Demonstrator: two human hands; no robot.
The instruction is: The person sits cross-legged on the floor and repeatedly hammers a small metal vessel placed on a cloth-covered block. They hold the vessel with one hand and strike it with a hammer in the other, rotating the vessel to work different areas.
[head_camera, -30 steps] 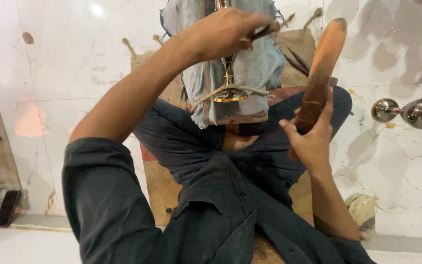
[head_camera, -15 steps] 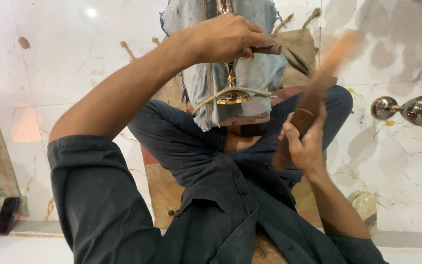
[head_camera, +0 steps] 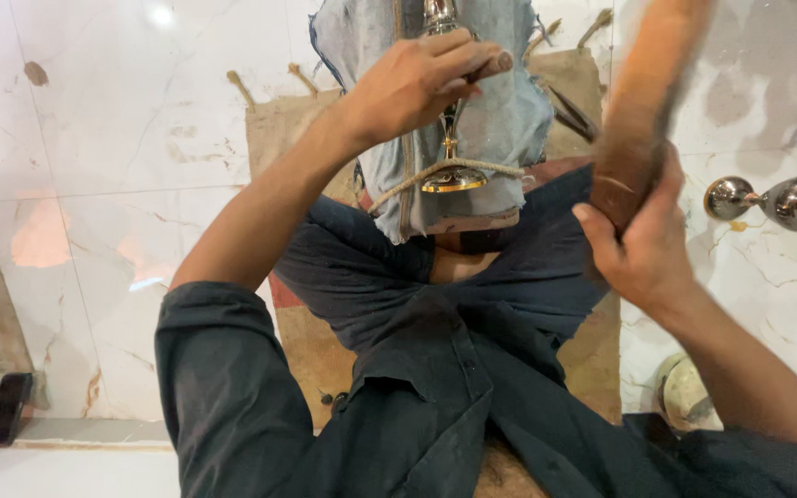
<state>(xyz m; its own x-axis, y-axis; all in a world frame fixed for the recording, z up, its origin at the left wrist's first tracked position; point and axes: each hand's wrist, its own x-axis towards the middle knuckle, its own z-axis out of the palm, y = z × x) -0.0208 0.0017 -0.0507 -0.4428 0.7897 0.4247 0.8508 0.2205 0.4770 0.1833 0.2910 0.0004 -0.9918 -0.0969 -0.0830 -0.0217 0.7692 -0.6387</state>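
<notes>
Wooden and blurred with motion, the long club-like mallet (head_camera: 646,101) stands nearly upright at the right of our view, its thick end up toward the top edge and its lower end wrapped in our right hand (head_camera: 643,244), whose grip is closed firmly around it. Our left hand (head_camera: 410,81) is up and to the left of it, fingers curled shut around a small dark-handled tool (head_camera: 489,66) whose tip pokes out toward the mallet. Just under that hand sits the shiny metal piece (head_camera: 447,152), a slim polished stem with a brass-coloured flared base, bound by a loop of rope (head_camera: 435,175) onto a pale blue cloth-wrapped block (head_camera: 509,120) held between our crossed legs.

What matters here is how these lie to each other: the mallet's long axis runs almost vertically and leans slightly to the right, while the tool's end lies to the left of it, at about the height of the mallet's middle. The metal piece lies nearer our left hand, touching or almost touching it; the right hand is well apart from it. We sit on a burlap mat (head_camera: 288,129) over a white marble floor (head_camera: 122,138). A second polished metal fitting (head_camera: 777,200) lies on the floor to the right, beyond the mallet.
</notes>
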